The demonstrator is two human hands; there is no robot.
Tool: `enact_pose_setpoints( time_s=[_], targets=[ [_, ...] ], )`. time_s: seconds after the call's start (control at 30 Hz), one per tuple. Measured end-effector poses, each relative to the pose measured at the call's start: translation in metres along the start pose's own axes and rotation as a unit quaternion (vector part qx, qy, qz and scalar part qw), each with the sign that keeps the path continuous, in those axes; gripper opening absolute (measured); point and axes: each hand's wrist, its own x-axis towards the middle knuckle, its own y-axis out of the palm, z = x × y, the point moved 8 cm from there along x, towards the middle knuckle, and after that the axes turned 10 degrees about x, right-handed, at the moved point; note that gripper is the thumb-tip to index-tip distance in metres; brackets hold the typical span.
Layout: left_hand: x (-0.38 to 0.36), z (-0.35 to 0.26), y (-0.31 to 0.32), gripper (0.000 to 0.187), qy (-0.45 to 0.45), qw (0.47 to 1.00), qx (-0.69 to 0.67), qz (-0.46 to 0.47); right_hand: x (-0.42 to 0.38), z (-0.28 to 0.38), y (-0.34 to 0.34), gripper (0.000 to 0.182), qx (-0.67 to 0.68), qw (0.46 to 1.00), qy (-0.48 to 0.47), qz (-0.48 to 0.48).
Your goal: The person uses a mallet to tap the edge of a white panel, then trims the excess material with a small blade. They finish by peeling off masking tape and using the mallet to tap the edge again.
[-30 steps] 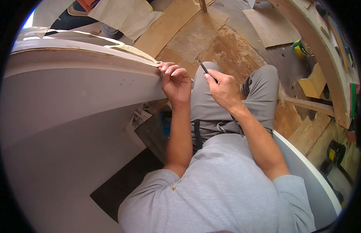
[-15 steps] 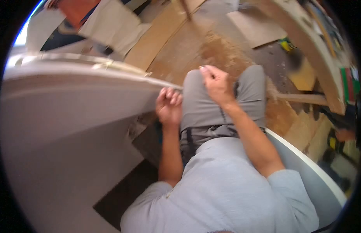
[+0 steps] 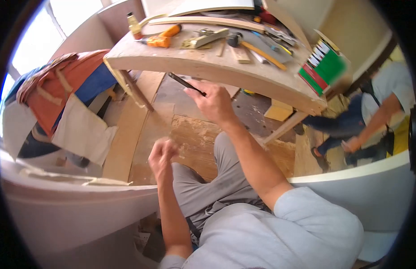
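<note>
My right hand (image 3: pixel 215 102) is raised in front of the workbench (image 3: pixel 185 60), its fingers closed round a slim black object (image 3: pixel 185 84) that looks like a pen or small tool. The object slants up to the left, apart from the bench edge. Lower and to the left, my left hand (image 3: pixel 163 154) is held above my knee with its fingers curled together. Motion blurs it, and anything between those fingers is too small to tell.
On the bench are an orange drill (image 3: pixel 159 41), a bottle (image 3: pixel 134 25), a hammer (image 3: pixel 235 40) and wood strips. A co-worker (image 3: pixel 373 107) sits at the right. Curved panels (image 3: pixel 351 172) flank me; cloths (image 3: pixel 60 89) hang at the left.
The view has swung up, bringing the workbench and co-worker into sight. My right hand has lifted off my thigh area, and the black object now shows in it. My left hand has moved forward.
</note>
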Motion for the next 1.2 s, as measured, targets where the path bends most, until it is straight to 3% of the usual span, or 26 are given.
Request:
enact_pose_setpoints(
  time_s=[0.03,0.1,0.2,0.27,0.47,0.67,0.8,0.87,0.9,1.0,1.07,1.17,1.2],
  targets=[
    [0.007,-0.033,0.021,0.033,0.031,0.999,0.014,0.020,-0.001,0.011,0.005,0.031,-0.027,0.998,-0.059,0.027],
    [0.025,-0.056,0.036,0.050,0.042,0.998,0.008,0.043,-0.014,0.020,0.017,0.029,-0.026,0.996,-0.057,0.061],
    [0.044,-0.066,0.038,0.055,0.045,0.999,-0.016,0.022,-0.038,0.026,0.033,0.027,-0.009,0.994,-0.035,0.104],
    [0.047,-0.074,0.034,0.045,0.087,0.995,-0.053,-0.003,-0.050,0.025,0.042,0.026,0.021,0.992,-0.013,0.122],
    [0.037,-0.046,-0.004,0.017,0.046,0.998,-0.033,-0.037,-0.084,0.019,0.069,0.025,0.058,0.975,0.043,0.209],
    [0.014,-0.013,-0.036,0.022,-0.053,0.997,-0.003,-0.055,-0.111,0.004,0.083,0.023,0.061,0.955,0.060,0.285],
    [0.005,0.030,-0.053,0.022,-0.115,0.990,-0.049,-0.065,-0.126,0.006,0.078,0.022,0.058,0.956,0.036,0.286],
    [0.012,0.064,-0.103,0.022,-0.115,0.971,-0.114,-0.173,-0.143,0.001,0.070,0.024,-0.004,0.931,0.071,0.359],
    [0.011,0.062,-0.120,0.023,-0.114,0.968,-0.021,-0.221,-0.153,-0.010,0.065,0.026,0.001,0.913,0.150,0.378],
    [0.013,0.076,-0.103,0.027,-0.120,0.980,0.062,-0.147,-0.161,-0.007,0.068,0.026,0.089,0.929,0.179,0.312],
    [0.013,0.094,-0.081,0.038,-0.089,0.990,0.057,-0.098,-0.166,0.004,0.085,0.029,0.131,0.916,0.185,0.331],
    [-0.005,0.099,-0.077,0.043,-0.111,0.984,0.064,-0.126,-0.187,0.029,0.118,0.038,0.188,0.894,0.159,0.375],
    [-0.016,0.114,-0.088,0.040,-0.171,0.972,0.042,-0.157,-0.200,0.039,0.132,0.042,0.202,0.884,0.124,0.403]
  ],
)
